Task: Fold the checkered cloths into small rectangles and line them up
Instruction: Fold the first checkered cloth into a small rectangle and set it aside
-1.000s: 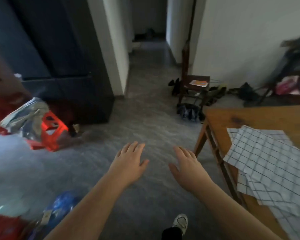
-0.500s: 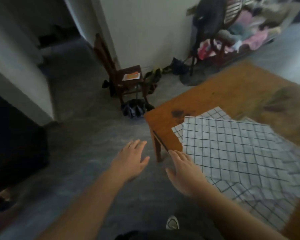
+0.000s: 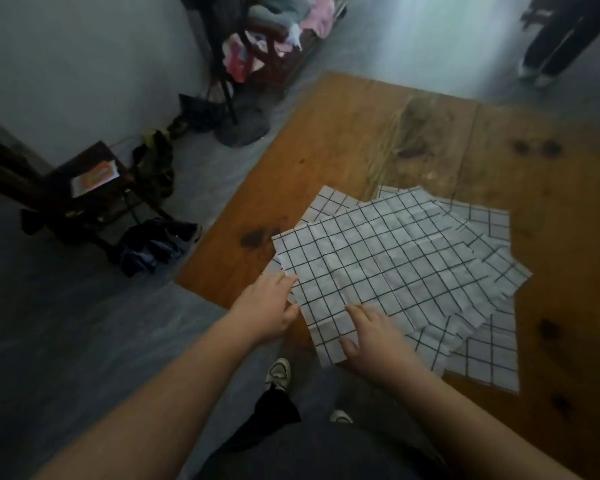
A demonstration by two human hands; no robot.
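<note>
Both now touch checkered cloths (image 3: pixel 395 258): left hand (image 3: pixel 267 306), right hand (image 3: pixel 378 341).

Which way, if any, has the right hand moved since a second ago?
Yes. The bare right hand moved toward the brown wooden table: earlier over the grey floor beside its corner, now over the top white checkered cloth.

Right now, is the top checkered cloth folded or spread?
Spread: the top checkered cloth lies flat on the other cloths, with no part doubled over.
</note>
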